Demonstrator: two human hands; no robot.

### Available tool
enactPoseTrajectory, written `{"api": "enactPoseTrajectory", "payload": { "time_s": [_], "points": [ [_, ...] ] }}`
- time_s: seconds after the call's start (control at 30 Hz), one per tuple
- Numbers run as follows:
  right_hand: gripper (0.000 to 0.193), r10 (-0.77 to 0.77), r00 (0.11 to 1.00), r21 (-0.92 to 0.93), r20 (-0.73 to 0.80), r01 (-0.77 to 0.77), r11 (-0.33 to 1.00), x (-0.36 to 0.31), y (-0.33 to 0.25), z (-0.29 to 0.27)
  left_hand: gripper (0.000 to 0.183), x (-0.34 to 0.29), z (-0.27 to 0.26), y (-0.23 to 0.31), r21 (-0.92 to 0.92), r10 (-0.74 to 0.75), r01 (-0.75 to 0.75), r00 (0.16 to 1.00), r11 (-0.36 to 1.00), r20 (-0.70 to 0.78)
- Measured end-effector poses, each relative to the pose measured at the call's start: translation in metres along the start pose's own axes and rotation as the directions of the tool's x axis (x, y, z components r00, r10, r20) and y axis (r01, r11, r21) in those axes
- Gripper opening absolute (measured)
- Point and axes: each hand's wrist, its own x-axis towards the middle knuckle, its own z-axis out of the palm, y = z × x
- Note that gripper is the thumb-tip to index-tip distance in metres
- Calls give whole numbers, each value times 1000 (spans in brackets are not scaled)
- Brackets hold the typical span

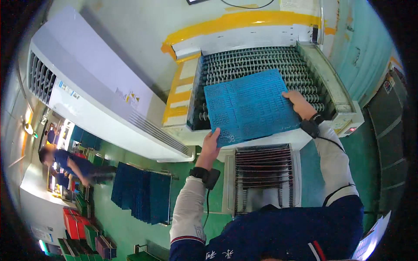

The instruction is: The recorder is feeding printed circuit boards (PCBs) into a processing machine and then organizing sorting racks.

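Over the near end of the roller machine's bed, a blue panel point(248, 106) lay across the space between the person's two hands, face up, its near edge reaching past the rim of the roller machine point(348, 104). Its longer axis seemed to run from left to right, the right end set a little farther forward. The rows of rollers point(257, 58) stretched away beyond its far edge; whether its underside touched them could not be told.

Both hands held the panel. The left hand point(210, 144) gripped the near left corner, thumb on top, and was the closer to the body; the right hand point(300, 104) took the right edge higher up, nearer the rollers. The fingers underneath were hidden. The left forearm rose steeply from below, while the right slanted in from the lower right, wrist turned inward. Below the panel stood a slatted rack point(263, 167), apart from both hands.
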Motion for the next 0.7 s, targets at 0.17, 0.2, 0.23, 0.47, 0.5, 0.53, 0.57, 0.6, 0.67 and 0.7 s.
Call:
{"api": "enactPoseTrajectory", "payload": {
  "time_s": [0.17, 0.2, 0.23, 0.47, 0.5, 0.53, 0.57, 0.6, 0.67, 0.7],
  "points": [
    [30, -532, 821, -756, -207, 211, 619, 13, -43, -3, 39, 54, -27, 47, 528, 432, -293, 887, 797, -160],
    [32, -599, 791, -772, -122, 303, 559, 11, -36, -5, 41, 60, -20, 47, 744, 594, -335, 798, 578, -102],
    [35, -656, 754, -781, -36, 389, 489, 7, -22, -6, 43, 65, -10, 45, 892, 718, -327, 696, 311, 5],
    [49, -633, 756, -888, 168, 395, 236, -54, 12, 20, 56, 67, 53, 6, 932, 537, -94, 795, -350, 282],
    [48, -630, 757, -888, 174, 396, 231, -52, 11, 20, 57, 73, 56, 5, 936, 530, -88, 804, -341, 269],
    [48, -626, 758, -889, 181, 399, 226, -48, 7, 18, 58, 81, 57, 5, 937, 516, -76, 818, -342, 255],
    [47, -622, 760, -889, 188, 401, 222, -44, 5, 18, 59, 90, 58, 8, 938, 502, -64, 831, -342, 240],
    [47, -614, 764, -885, 196, 408, 226, -39, 1, 18, 60, 98, 60, 13, 939, 497, -48, 838, -342, 224],
    [48, -598, 773, -876, 213, 422, 234, -29, -4, 19, 61, 112, 63, 18, 937, 483, -26, 851, -348, 204],
    [48, -582, 786, -881, 209, 410, 238, -25, -9, 19, 61, 119, 65, 21, 938, 479, -27, 855, -347, 202]
  ]
}}
